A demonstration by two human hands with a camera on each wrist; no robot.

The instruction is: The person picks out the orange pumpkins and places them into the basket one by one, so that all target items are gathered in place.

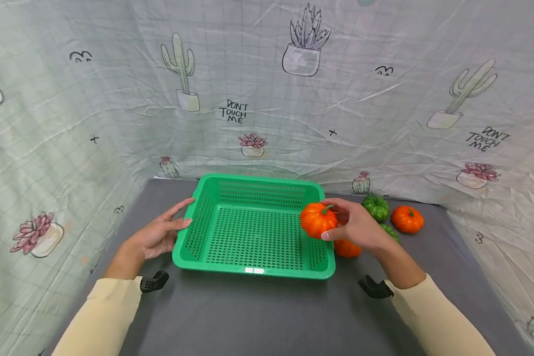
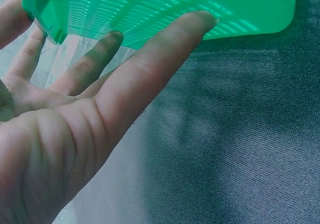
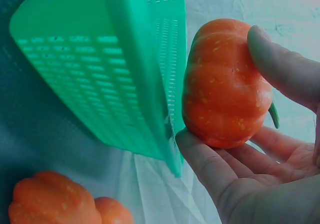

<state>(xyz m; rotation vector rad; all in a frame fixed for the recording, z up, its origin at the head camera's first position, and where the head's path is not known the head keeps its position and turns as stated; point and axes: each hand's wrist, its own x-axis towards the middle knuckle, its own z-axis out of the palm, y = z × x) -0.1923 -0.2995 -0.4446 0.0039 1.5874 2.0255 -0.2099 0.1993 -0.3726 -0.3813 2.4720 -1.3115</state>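
An orange pumpkin (image 1: 317, 220) with a green stem is held by my right hand (image 1: 353, 222), above the right rim of a green plastic basket (image 1: 253, 271). In the right wrist view the thumb presses one side of the pumpkin (image 3: 225, 83) and the fingers lie against the other. The basket's slotted floor shows bare. At the basket's left rim, my left hand (image 1: 157, 235) has its fingers spread and extended. Up close in the left wrist view, the thumb and fingertips lie at the outer side of the basket (image 2: 240, 8); firm contact is hard to tell.
Right of the basket, a second orange pumpkin (image 1: 347, 248) sits partly hidden under my right hand. Beyond it are a green pumpkin (image 1: 376, 207), another green one (image 1: 389, 231) partly covered, and an orange pumpkin (image 1: 408, 219). A printed cloth (image 1: 276, 133) hangs behind the grey table (image 1: 249, 316).
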